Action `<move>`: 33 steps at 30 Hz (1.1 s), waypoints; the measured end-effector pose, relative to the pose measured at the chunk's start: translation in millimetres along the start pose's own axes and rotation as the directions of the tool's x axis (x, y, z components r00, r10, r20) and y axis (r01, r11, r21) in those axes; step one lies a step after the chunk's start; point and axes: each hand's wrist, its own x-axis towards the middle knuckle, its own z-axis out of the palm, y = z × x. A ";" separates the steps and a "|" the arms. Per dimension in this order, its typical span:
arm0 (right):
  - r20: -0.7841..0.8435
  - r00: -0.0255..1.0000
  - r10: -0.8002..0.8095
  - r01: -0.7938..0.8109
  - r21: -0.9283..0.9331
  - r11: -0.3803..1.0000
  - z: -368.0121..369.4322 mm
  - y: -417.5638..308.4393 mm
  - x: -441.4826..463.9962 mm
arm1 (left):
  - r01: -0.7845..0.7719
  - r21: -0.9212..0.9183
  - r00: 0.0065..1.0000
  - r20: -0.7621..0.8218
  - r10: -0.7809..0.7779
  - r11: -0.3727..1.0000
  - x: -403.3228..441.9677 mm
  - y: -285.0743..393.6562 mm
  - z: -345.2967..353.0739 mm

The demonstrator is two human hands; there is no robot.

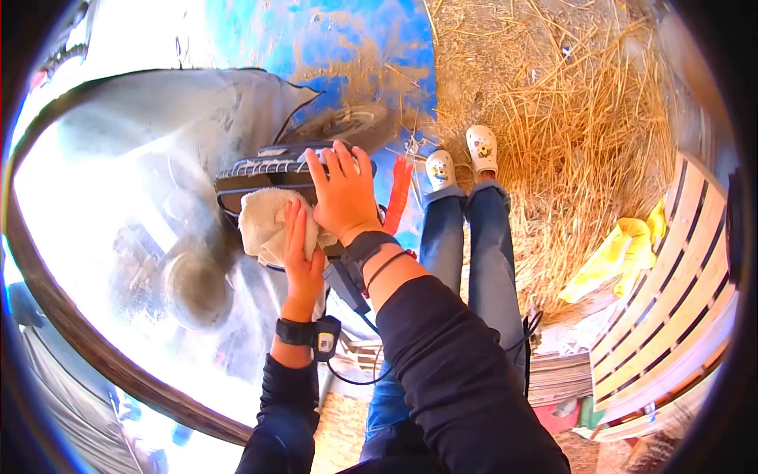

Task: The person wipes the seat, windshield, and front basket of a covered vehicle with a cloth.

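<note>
A dark object (254, 182) with a ribbed band and pale lines along its upper edge is in front of me; its kind I cannot make out. My right hand (347, 193) lies over its right side, fingers stretched out and slightly apart, thumb hidden. Lower down, my left hand (300, 257) holds a crumpled beige cloth (267, 225) against the object's near side, its fingers straight along the cloth. A wristband with a small device (324, 338) is on my left wrist, and a dark band (373, 245) on my right.
A red strip (397, 193) hangs right of the dark object. On the left is a large bright panel with a dark curved rim (63, 316). Straw (568, 150) covers the ground near white clogs (482, 148). A slatted wooden bench (671, 292) and yellow cloth (620, 257) are at right.
</note>
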 end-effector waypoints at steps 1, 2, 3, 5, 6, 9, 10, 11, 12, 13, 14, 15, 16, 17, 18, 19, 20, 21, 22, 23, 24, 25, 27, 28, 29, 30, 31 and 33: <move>-0.016 1.000 -0.013 0.013 0.008 1.000 1.4 0.4 1.8 | -0.067 0.064 0.998 0.023 0.065 0.996 0.2 -8.4 -4.6; -0.030 0.999 -0.024 0.024 0.015 1.000 3.0 0.4 2.3 | -0.091 0.070 0.995 0.039 0.088 0.993 3.3 -16.8 -8.4; -0.041 0.999 -0.026 0.026 0.010 1.000 3.7 -0.5 2.8 | -0.045 0.151 0.998 -0.038 0.051 0.988 3.6 -24.1 -13.1; -0.067 0.998 -0.004 0.005 0.009 1.000 4.3 -2.3 1.4 | 0.169 0.300 0.966 -0.241 -0.096 0.939 2.1 -61.4 -26.5; -0.073 0.997 0.000 0.001 0.011 1.000 3.6 -1.8 0.4 | 0.218 0.381 0.928 -0.366 -0.069 0.898 0.5 -87.7 -31.3; 0.004 0.999 0.032 -0.032 0.032 0.999 0.2 -1.8 -6.7 | 0.302 0.487 0.878 -0.478 -0.039 0.819 1.0 -113.9 -32.8; 0.004 1.000 0.026 -0.026 0.041 0.999 -0.9 -0.9 -7.4 | 0.318 0.524 0.876 -0.481 -0.034 0.790 3.0 -112.4 -30.8; -0.010 1.000 0.028 -0.028 0.044 0.999 -0.7 0.6 -7.1 | 0.297 0.484 0.881 -0.471 -0.041 0.823 5.5 -109.5 -30.0; -0.055 0.998 0.017 -0.015 0.050 0.999 0.0 1.1 -8.1 | 0.285 0.495 0.884 -0.467 -0.025 0.821 5.9 -110.3 -29.6; -0.101 0.995 0.009 -0.003 0.059 0.998 0.9 -0.1 -9.6 | 0.304 0.373 0.875 -0.474 -0.102 0.877 5.7 -110.9 -29.9; -0.123 0.992 0.020 -0.012 0.069 0.998 1.5 -0.3 -9.6 | 0.316 0.248 0.867 -0.467 -0.173 0.916 7.1 -110.9 -31.3; -0.114 0.993 0.011 0.001 0.103 0.995 0.7 0.9 -8.7 | 0.338 0.235 0.854 -0.484 -0.192 0.911 7.3 -100.2 -28.0; -0.106 0.994 0.006 0.008 0.138 0.990 -0.3 1.5 -9.3 | 0.381 0.158 0.830 -0.493 -0.262 0.911 7.8 -83.7 -21.7; -0.089 0.995 0.045 -0.026 0.200 0.979 -2.7 3.8 -11.6 | 0.360 0.223 0.852 -0.474 -0.222 0.906 4.4 -75.4 -17.5; -0.113 0.989 0.092 -0.050 0.326 0.944 -4.2 10.3 -17.9 | 0.334 0.281 0.872 -0.454 -0.182 0.900 1.7 -67.9 -13.2; -0.124 0.978 0.169 -0.114 0.360 0.926 -10.3 14.6 -25.3 | 0.263 0.316 0.892 -0.439 -0.106 0.912 -1.9 -66.0 -7.3; -0.130 0.961 0.243 -0.175 0.394 0.902 -16.7 18.0 -36.7 | 0.193 0.345 0.906 -0.421 -0.032 0.918 -6.0 -65.4 1.5; -0.120 0.951 0.284 -0.205 0.442 0.873 -20.8 24.4 -50.2 | 0.178 0.254 0.916 -0.395 -0.066 0.951 -7.7 -39.2 11.9; -0.099 0.941 0.323 -0.237 0.489 0.839 -25.6 30.5 -66.5 | 0.164 0.259 0.924 -0.379 -0.057 0.952 -9.9 -31.2 19.1; -0.070 0.931 0.358 -0.278 0.500 0.820 -32.3 38.1 -84.5 | 0.084 0.249 0.942 -0.334 0.004 0.965 -13.3 -26.4 25.3; -0.037 0.921 0.388 -0.317 0.508 0.801 -40.4 45.6 -101.8 | 0.008 0.233 0.954 -0.293 0.062 0.973 -17.4 -19.1 32.3; -0.010 0.902 0.431 -0.374 0.480 0.793 -47.4 51.0 -117.6 | 0.000 0.262 0.956 -0.283 0.076 0.965 -18.4 0.9 39.7; 0.103 0.835 0.540 -0.525 0.439 0.729 -55.9 57.0 -146.9 | 0.025 0.195 0.956 -0.293 0.034 0.980 -19.3 10.8 43.3; 0.100 0.834 0.543 -0.528 0.433 0.731 -56.8 53.7 -154.9 | 0.049 0.132 0.951 -0.310 -0.006 0.990 -19.0 14.0 45.4; 0.100 0.827 0.553 -0.532 0.457 0.713 -57.6 49.3 -162.3 | 0.058 0.088 0.938 -0.346 -0.024 0.994 -18.8 15.7 44.3; 0.102 0.821 0.562 -0.535 0.482 0.693 -58.9 43.8 -169.0 | 0.058 0.084 0.939 -0.343 -0.025 0.995 -20.0 20.4 39.3; 0.155 0.797 0.583 -0.584 0.445 0.679 -65.3 33.0 -166.4 | 0.117 -0.090 0.939 -0.315 -0.139 0.989 -21.5 26.2 32.2; 0.177 0.837 0.518 -0.530 0.496 0.688 -73.4 14.7 -154.5 | 0.139 -0.211 0.941 -0.277 -0.196 0.968 -21.9 27.1 20.2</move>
